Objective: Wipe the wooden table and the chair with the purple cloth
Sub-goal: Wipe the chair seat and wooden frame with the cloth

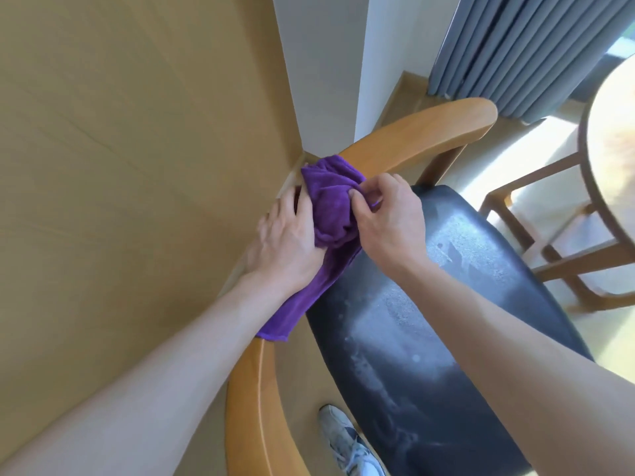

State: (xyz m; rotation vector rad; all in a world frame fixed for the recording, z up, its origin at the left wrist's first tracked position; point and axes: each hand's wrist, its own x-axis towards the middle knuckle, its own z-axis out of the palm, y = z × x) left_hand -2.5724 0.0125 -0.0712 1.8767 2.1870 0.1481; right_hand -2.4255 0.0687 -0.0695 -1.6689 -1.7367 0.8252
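Your purple cloth (331, 207) is bunched over the curved wooden back rail of the chair (412, 139), between your two hands, with its tail hanging down below your left wrist. Your left hand (285, 240) curls around the cloth's left side; your right hand (385, 214) pinches a fold at its top. The black padded seat (446, 321) lies under your right forearm. The round wooden worktop (608, 139) stands well to the right of your right hand.

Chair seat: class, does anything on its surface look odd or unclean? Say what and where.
Yes. The black chair seat carries pale, dusty-looking smears and specks along its middle, dull against the dark covering. The hands hold the purple cloth at the wooden backrest instead.
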